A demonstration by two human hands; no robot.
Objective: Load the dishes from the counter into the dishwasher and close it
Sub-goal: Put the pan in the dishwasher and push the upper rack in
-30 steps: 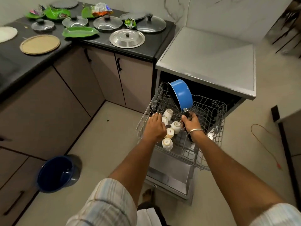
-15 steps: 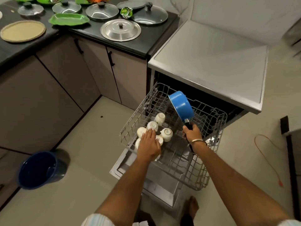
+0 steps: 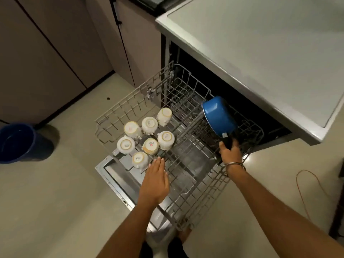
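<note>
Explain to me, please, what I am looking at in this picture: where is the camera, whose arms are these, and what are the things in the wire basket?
There is no machine here: the camera sits on a person's head and looks forward and down, so the two arms are that person's own. They stand at an open dishwasher with its wire rack pulled out over the lowered door. Seven pale cups stand upside down in the rack's left part. The right hand grips the black handle of a blue saucepan, which is tilted on its side at the rack's far right. The left hand is flat, its fingers straight, just next to the nearest cup; I cannot tell whether it touches anything. On the floor to the left stands a dark blue bucket, and an orange cable lies on the right.
</note>
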